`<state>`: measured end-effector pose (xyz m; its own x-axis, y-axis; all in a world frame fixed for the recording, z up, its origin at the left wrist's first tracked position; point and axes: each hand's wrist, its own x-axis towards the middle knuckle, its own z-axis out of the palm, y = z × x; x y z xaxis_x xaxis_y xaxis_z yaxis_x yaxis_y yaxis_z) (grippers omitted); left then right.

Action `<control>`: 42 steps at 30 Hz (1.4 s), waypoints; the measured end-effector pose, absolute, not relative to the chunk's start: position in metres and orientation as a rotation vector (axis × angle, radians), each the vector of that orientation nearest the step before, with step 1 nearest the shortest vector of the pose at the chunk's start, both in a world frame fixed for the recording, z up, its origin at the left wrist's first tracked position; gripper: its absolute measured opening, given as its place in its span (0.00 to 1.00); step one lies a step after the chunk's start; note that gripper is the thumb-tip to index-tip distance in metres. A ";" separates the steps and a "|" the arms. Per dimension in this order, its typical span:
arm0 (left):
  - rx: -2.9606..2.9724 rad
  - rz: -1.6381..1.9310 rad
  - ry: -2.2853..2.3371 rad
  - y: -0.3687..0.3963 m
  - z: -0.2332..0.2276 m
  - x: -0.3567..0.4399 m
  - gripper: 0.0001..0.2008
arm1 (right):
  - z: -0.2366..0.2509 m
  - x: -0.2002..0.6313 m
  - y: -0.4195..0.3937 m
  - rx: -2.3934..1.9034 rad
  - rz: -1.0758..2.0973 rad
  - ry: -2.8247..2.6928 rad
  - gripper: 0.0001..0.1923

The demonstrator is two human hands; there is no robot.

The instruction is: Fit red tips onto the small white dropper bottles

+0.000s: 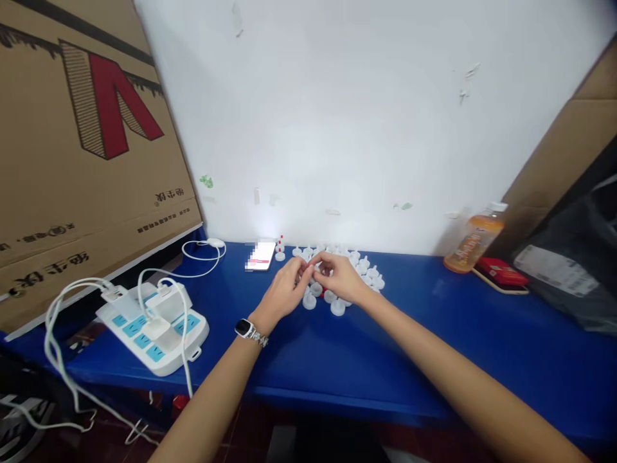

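Observation:
Both hands meet over a cluster of several small white plastic parts (359,267) lying on the blue table (337,354) near the white wall. My left hand (285,289), with a watch on its wrist, has its fingers pinched together at the fingertips of my right hand (341,276). A small white part (312,275) sits between the two sets of fingertips; how each hand grips it is too small to tell. More white parts (324,301) lie just below the hands.
A white power strip (153,326) with plugs and white cables sits at the left. A phone (261,255) lies by the wall. An orange drink bottle (475,238), a red box (501,272) and a dark bag (569,263) stand at the right. Cardboard boxes (81,141) lean at left.

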<state>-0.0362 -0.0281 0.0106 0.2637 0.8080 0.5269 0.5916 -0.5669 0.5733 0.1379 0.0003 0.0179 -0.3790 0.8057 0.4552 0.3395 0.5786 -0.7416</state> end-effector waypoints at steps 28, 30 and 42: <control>1.900 1.414 1.212 0.005 0.008 0.013 0.22 | 0.013 0.165 -0.016 -0.999 -0.093 -1.914 0.17; 1.761 1.481 1.231 0.010 0.007 0.004 0.23 | 0.012 0.174 -0.011 -1.051 -0.094 -1.850 0.17; 2.612 0.910 1.363 0.007 -0.003 0.004 0.17 | 0.003 0.188 0.010 -1.179 0.233 -1.557 0.07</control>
